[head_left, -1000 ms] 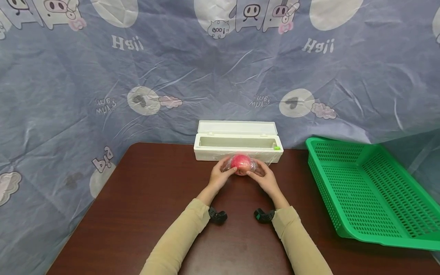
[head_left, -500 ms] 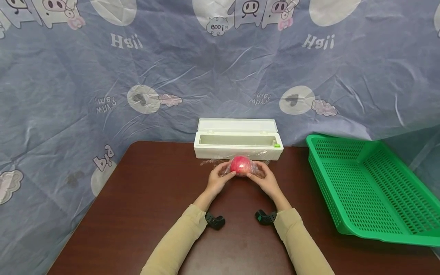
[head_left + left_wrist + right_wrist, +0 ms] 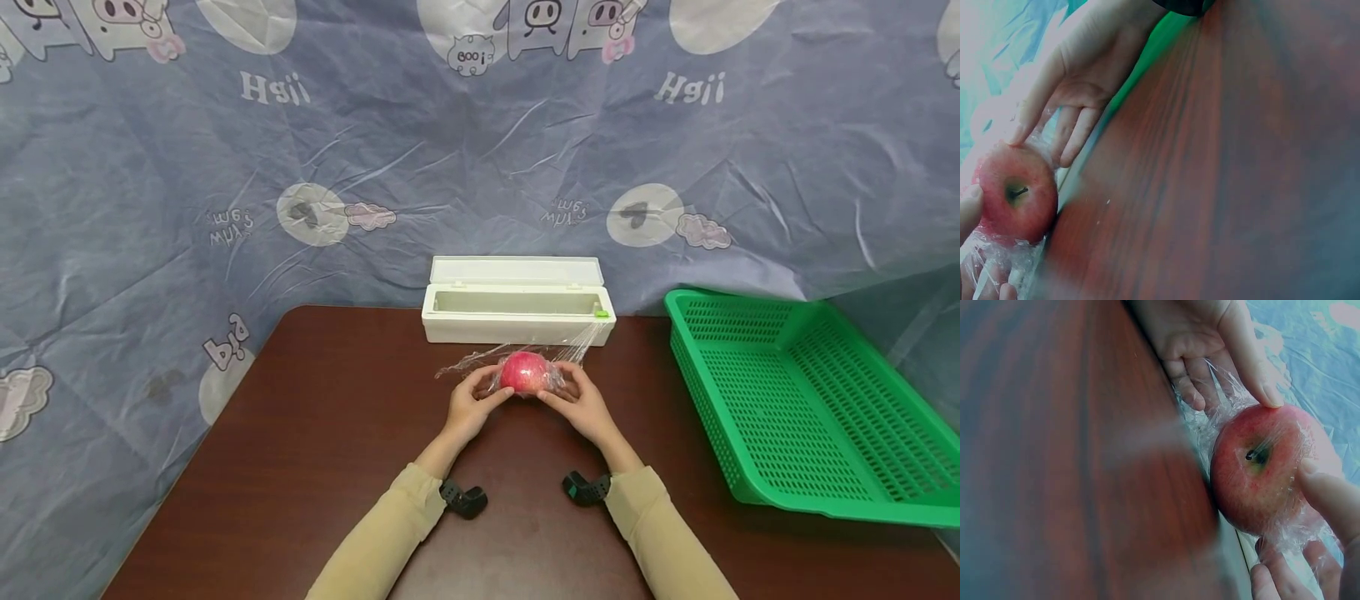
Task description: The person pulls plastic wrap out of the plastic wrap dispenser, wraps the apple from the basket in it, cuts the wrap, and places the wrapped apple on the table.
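Observation:
In the head view a red apple is held up between both hands, partly covered by clear cling film. My left hand holds its left side, and my right hand its right side, thumbs on the near face. The film stretches from the apple towards the right end of a white cling film box, and a loose strip trails left. The right wrist view shows the apple's stem hollow, with film bunched at both sides. Some fingertips behind the apple are hidden.
The white box's lid stands open at the table's back edge. A green plastic basket sits on the right of the brown table. Printed blue-grey cloth hangs behind.
Both hands have drawn the apple slightly towards the person, away from the box. The film between apple and box now looks longer and stretched tight on the right.

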`<state>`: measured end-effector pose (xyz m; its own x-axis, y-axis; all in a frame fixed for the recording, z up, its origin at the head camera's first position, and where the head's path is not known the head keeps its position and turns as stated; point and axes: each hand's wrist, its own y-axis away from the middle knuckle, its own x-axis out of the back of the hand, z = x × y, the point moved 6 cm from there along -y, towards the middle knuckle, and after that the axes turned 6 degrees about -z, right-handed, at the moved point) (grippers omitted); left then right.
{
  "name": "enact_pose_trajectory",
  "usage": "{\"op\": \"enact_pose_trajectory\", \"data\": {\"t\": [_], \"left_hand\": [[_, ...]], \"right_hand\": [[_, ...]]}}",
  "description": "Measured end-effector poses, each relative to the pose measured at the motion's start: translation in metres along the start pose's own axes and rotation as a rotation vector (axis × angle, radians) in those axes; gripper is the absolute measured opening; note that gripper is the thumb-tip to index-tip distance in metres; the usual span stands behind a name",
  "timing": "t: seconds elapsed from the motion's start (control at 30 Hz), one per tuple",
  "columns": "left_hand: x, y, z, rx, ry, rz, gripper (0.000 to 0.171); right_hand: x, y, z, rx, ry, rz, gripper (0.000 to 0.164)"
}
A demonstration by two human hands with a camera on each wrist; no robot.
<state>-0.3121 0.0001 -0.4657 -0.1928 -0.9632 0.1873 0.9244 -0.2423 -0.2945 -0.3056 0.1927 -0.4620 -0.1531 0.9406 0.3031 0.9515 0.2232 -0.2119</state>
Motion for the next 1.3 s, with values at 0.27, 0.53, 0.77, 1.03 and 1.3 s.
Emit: {"op": "enact_pose_trajectory", "data": {"t": [0.27, 0.53, 0.77, 1.03, 1.3], "left_hand": [[0.0, 0.013, 0.004, -0.019, -0.032, 0.028, 0.039], [0.002, 0.025, 0.009, -0.028, -0.033, 0.019, 0.04], [0.003, 0.033, 0.012, -0.054, -0.063, 0.021, 0.04], [0.005, 0.04, 0.015, -0.082, -0.058, 0.027, 0.039], [0.006, 0.047, 0.016, -0.105, -0.043, 0.045, 0.036]], "right_hand": [[-0.003, 0.013, -0.002, -0.001, -0.01, -0.012, 0.053], [-0.008, 0.022, -0.006, 0.032, -0.01, -0.031, 0.053], [-0.01, 0.028, -0.011, 0.059, -0.001, -0.052, 0.053], [-0.016, 0.036, -0.013, 0.04, -0.006, -0.07, 0.054], [-0.025, 0.045, -0.013, 0.041, -0.021, -0.09, 0.061]]}}
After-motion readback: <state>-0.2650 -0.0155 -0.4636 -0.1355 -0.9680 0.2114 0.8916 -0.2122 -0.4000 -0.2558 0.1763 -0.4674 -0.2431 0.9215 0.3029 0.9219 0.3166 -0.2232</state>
